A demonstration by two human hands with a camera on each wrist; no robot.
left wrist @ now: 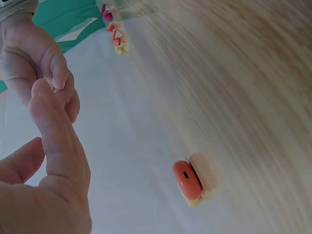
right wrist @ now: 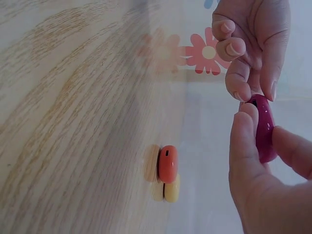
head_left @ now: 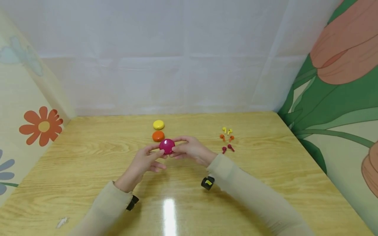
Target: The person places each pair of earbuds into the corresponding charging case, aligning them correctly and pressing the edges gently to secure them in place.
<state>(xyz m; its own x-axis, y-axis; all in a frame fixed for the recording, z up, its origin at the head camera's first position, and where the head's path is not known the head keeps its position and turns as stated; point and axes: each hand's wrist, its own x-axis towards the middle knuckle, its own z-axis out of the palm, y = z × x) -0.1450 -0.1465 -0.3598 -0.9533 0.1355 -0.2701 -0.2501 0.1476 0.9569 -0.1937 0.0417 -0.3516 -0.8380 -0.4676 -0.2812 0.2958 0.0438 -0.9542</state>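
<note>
Wood-grain table point(head_left: 103, 157) below. L hand point(head_left: 141, 164) & R hand point(head_left: 192, 150) each pinch an opp. side of the magenta case point(head_left: 167, 146), fingers narrow round it; it's btwn them, approx. equally near, round from above, so no clear long axis. Orange case point(head_left: 158, 136) just beyond; magenta earbuds point(head_left: 224, 149) off to R, nearer R hand.

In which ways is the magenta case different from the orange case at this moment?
Colour: the magenta case is purplish pink; the orange case is reddish orange.
Support: the left hand and right hand hold the magenta case above the table; the orange case rests on it.
Pose: the magenta case turns its round face to the head camera; the orange case lies flat.
Both are rounded and glossy.
</note>
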